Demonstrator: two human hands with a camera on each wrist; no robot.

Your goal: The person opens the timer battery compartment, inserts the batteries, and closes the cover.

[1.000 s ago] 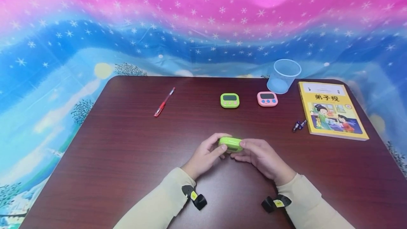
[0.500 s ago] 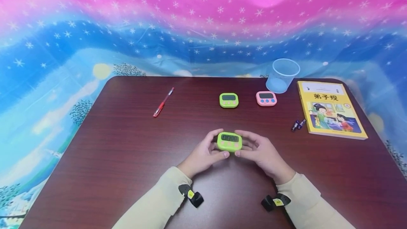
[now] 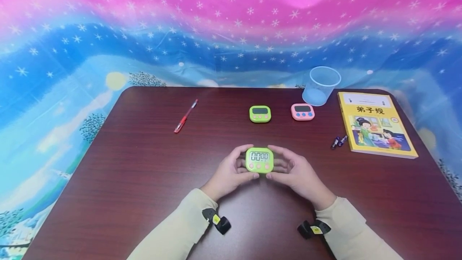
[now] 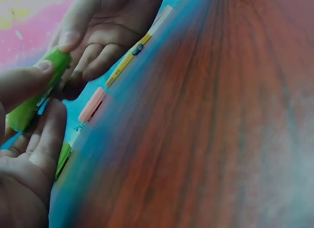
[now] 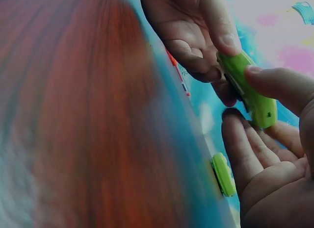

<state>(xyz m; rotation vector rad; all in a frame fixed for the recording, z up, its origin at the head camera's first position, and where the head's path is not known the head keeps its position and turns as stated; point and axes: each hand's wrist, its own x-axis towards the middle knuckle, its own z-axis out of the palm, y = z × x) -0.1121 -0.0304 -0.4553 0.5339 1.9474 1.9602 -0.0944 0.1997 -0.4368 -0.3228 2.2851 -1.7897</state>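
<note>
Symmetrically, both hands (image 3: 229,173) (image 3: 300,175) around one green timer (image 3: 259,161)

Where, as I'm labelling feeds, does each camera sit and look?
Head: on the head, facing forward and down at the held green timer; left hand, right hand, sleeves show.
Left: on the left wrist, facing that hand's work; both hands show.
Right: on the right wrist, facing that hand's work; both hands show.
Shared: both wrist views show that green timer.
</note>
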